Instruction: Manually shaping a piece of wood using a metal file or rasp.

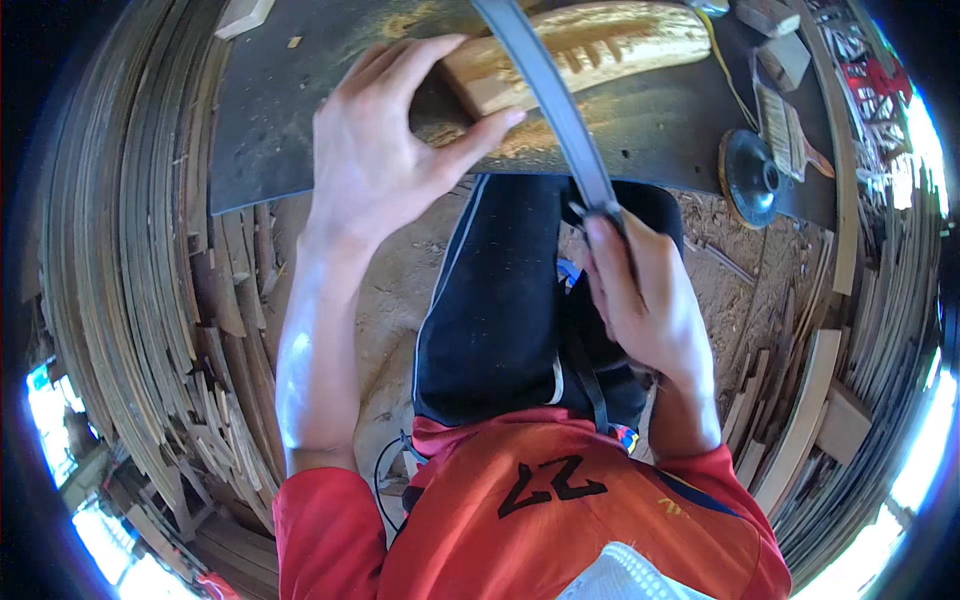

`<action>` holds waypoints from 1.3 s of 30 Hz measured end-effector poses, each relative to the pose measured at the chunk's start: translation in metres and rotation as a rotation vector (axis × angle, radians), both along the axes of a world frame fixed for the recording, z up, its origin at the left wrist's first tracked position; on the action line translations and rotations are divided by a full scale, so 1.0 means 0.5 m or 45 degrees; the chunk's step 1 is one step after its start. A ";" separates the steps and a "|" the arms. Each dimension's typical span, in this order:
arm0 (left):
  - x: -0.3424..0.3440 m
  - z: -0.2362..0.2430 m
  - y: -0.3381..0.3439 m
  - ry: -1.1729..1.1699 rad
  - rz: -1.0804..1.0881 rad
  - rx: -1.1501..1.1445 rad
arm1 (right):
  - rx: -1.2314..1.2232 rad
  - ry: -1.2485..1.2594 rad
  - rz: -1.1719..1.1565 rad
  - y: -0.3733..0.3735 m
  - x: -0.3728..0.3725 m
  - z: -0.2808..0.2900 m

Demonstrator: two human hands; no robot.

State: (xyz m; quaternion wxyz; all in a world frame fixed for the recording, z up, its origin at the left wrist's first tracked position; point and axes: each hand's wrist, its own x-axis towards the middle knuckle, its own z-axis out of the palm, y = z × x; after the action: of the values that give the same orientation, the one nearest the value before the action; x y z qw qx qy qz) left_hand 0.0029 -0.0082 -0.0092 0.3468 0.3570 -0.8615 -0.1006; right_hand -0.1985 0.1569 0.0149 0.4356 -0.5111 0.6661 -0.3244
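A pale piece of wood (640,45), long and slightly curved, lies on the dark worktop (270,130). Several dark notches mark its upper face. My left hand (385,135) braces its left end, index finger at the far corner and thumb along the near edge; the other fingers are partly hidden. Closed around a handle, my right hand (640,290) holds a long, flat grey metal tool (560,95) by its near end. The tool slants across the wood, and its far tip leaves the picture. Whether it touches the wood, I cannot tell.
Sawdust lies around the wood. To the right are a black round disc (750,178), a wide brush (783,130), a yellow cord (733,85) and small wood blocks (783,60). Stacked wooden strips (110,200) flank both sides. My legs (495,300) are under the worktop's near edge.
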 end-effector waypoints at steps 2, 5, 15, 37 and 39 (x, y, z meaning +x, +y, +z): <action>0.004 -0.003 -0.014 -0.005 0.002 -0.023 | -0.017 -0.010 -0.046 0.010 -0.003 -0.010; 0.004 -0.008 -0.005 0.028 -0.009 0.019 | -0.260 0.061 -0.010 -0.019 0.015 -0.006; 0.001 -0.005 0.000 0.041 0.006 0.051 | -0.258 0.018 -0.004 -0.029 0.012 -0.014; 0.004 0.002 0.005 0.065 0.041 0.182 | -0.607 0.209 0.003 -0.058 0.023 -0.034; 0.004 0.004 0.005 0.035 0.067 0.177 | -0.370 0.100 0.055 -0.062 0.017 -0.019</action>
State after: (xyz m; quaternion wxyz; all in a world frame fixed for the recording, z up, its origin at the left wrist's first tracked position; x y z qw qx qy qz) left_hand 0.0049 -0.0055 -0.0074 0.3357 0.4013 -0.8378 -0.1558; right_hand -0.1903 0.1259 0.0053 0.3376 -0.5954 0.6174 -0.3878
